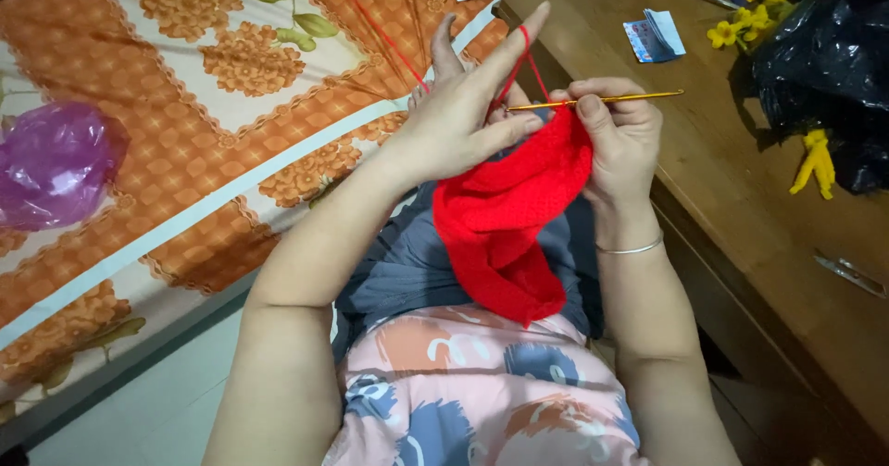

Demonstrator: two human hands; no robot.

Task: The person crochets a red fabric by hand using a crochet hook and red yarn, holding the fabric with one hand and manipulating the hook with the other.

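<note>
Yarn [524, 58] over the left hand [463, 119] may slip; right hand [619, 137] pinches hook [597, 101], left grips red fabric [509, 216].

Bedspread [185, 151] left, wooden table [741, 151] right

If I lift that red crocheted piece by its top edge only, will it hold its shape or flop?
Probably flop: the red crocheted piece already hangs in soft folds below the left hand and right hand. It looks light, being thin open stitchwork. The red yarn strand is attached, so it may tug.
</note>
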